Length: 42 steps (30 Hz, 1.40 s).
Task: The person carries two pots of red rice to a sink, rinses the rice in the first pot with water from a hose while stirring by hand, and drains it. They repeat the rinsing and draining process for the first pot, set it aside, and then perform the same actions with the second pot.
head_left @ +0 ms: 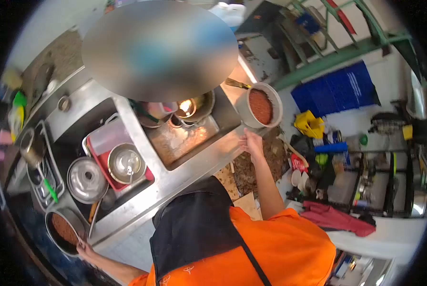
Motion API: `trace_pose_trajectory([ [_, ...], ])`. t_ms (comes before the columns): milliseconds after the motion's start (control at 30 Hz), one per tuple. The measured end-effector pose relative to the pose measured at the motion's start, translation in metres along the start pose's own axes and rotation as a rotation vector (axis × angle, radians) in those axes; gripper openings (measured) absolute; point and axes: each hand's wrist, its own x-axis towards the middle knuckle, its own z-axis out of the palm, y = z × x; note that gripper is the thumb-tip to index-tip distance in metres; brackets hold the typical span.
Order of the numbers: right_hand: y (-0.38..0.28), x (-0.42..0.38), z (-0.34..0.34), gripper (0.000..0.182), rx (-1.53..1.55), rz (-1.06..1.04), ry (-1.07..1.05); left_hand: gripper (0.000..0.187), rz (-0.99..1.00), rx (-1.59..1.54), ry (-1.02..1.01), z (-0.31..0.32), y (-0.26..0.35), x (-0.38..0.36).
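My left hand (pixel 86 251) grips the near side of a metal pot (pixel 78 223) at the lower left. Reddish-brown food (pixel 65 229), beans by the look of it, lies in the pot. At the sink's right end, my right hand (pixel 252 144) is loosely curled with nothing showing in it, close below a white bucket (pixel 244 110). The bucket holds a similar reddish-brown mass (pixel 260 106), and a brush-like tool (pixel 237 84) sticks out at its rim. Between my hands runs the steel double sink (pixel 163 178).
In the left basin are a round metal lid (pixel 86 180), a metal bowl (pixel 127 163) and a red tub (pixel 112 178). Pots (pixel 187 110) stand in the right basin. A dish rack (pixel 44 190) is at left. A green metal frame (pixel 328 59) and shelves (pixel 366 183) stand at right.
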Motion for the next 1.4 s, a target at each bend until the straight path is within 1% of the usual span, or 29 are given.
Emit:
trace_pose_trajectory([
  [67, 0.012, 0.025, -0.030, 0.058, 0.074, 0.094, 0.247, 0.044, -0.219, -0.531, 0.094, 0.010, 0.017, -0.004],
  [167, 0.011, 0.054, -0.061, 0.068, 0.275, 0.085, 0.460, 0.042, -0.275, -0.615, 0.113, 0.047, 0.035, -0.022],
  [233, 0.014, 0.087, -0.090, 0.072, 0.415, 0.109, 0.326, 0.044, -0.059, -0.181, 0.072, 0.064, 0.046, -0.043],
  [267, 0.014, 0.098, -0.105, 0.068, 0.437, 0.073, 0.209, 0.048, -0.157, -0.534, 0.157, 0.065, 0.056, -0.044],
  [333, 0.005, 0.120, -0.121, 0.060, 0.485, 0.091, 0.051, 0.061, -0.098, -0.316, 0.251, 0.050, 0.043, -0.045],
  [367, -0.003, 0.130, -0.124, 0.055, 0.506, 0.147, 0.016, 0.072, 0.119, -0.035, 0.445, 0.026, 0.027, -0.033],
  [400, 0.005, 0.149, -0.132, 0.054, 0.493, 0.105, -0.075, 0.081, 0.089, 0.042, 0.587, 0.057, 0.047, -0.064],
  [433, 0.019, 0.172, -0.145, 0.054, 0.485, 0.059, -0.161, 0.081, 0.051, 0.285, 1.053, 0.127, 0.073, -0.088],
  [467, 0.037, 0.200, -0.165, 0.052, 0.499, 0.094, -0.236, 0.071, 0.115, 0.895, 1.169, 0.143, 0.080, -0.108],
  [500, 0.050, 0.217, -0.174, 0.051, 0.513, 0.128, -0.305, 0.068, 0.583, 1.043, 1.184, 0.148, 0.068, -0.113],
  [533, 0.044, 0.209, -0.169, 0.052, 0.522, 0.156, -0.297, 0.060, 0.656, 0.946, 1.099, 0.173, 0.066, -0.122],
  [567, 0.037, 0.200, -0.166, 0.053, 0.528, 0.183, -0.283, 0.046, 0.868, 0.900, 0.958, 0.217, 0.063, -0.138],
  [600, 0.043, 0.199, -0.162, 0.046, 0.480, 0.188, -0.198, 0.031, 0.693, 0.992, 0.848, 0.285, 0.082, -0.173],
  [633, 0.053, 0.201, -0.162, 0.041, 0.432, 0.188, -0.113, 0.021, 0.734, 0.726, 0.549, 0.325, 0.071, -0.183],
  [667, 0.071, 0.207, -0.168, 0.031, 0.421, 0.160, -0.154, 0.021, 0.529, 0.346, 0.258, 0.360, 0.052, -0.186],
  [700, 0.086, 0.212, -0.175, 0.022, 0.412, 0.133, -0.196, 0.024, 0.461, 0.328, 0.127, 0.404, 0.041, -0.202],
  [733, 0.092, 0.199, -0.176, 0.021, 0.383, 0.141, -0.210, 0.023, 0.243, 0.286, -0.057, 0.447, 0.037, -0.221],
  [767, 0.095, 0.182, -0.168, 0.021, 0.353, 0.150, -0.223, 0.026, 0.231, 0.245, -0.242, 0.480, 0.009, -0.228],
  [800, 0.080, 0.152, -0.144, 0.019, 0.286, 0.117, -0.237, 0.035, 0.057, 0.408, -0.490, 0.495, -0.031, -0.223],
  [900, 0.034, 0.063, -0.080, 0.020, 0.102, 0.134, -0.241, 0.071, -0.129, 0.444, -0.820, 0.587, -0.031, -0.279],
  [933, 0.036, 0.058, -0.065, 0.022, 0.019, 0.186, -0.200, 0.082, -0.129, 0.611, -0.870, 0.601, -0.036, -0.283],
  [1000, 0.015, 0.023, -0.019, 0.029, -0.035, 0.215, -0.365, 0.084, -0.139, 0.722, -0.897, 0.610, -0.032, -0.289],
  [1067, 0.008, 0.006, 0.025, 0.033, -0.087, 0.208, -0.550, 0.075, 0.189, 0.766, -0.957, 0.604, -0.031, -0.290],
  [1167, 0.005, -0.006, 0.087, 0.035, -0.294, 0.189, -0.745, 0.045, 0.193, 0.991, -0.592, 0.555, -0.029, -0.270],
  [1200, 0.018, -0.005, 0.107, 0.037, -0.224, 0.167, -0.798, 0.041, 0.425, 0.902, -0.508, 0.532, -0.034, -0.261],
  [1233, 0.022, -0.009, 0.127, 0.037, -0.236, 0.057, -0.856, 0.040, 0.253, 0.929, -0.449, 0.521, -0.016, -0.258],
  [1267, 0.021, -0.016, 0.143, 0.037, -0.198, 0.031, -0.900, 0.040, 0.329, 0.894, -0.387, 0.506, -0.020, -0.249],
  [1300, 0.019, -0.022, 0.158, 0.037, -0.196, 0.025, -0.907, 0.043, 0.161, 0.928, -0.366, 0.501, -0.001, -0.250],
  [1400, 0.006, -0.029, 0.190, 0.034, -0.208, -0.085, -0.988, 0.044, 0.269, 0.859, -0.327, 0.483, 0.001, -0.236],
])
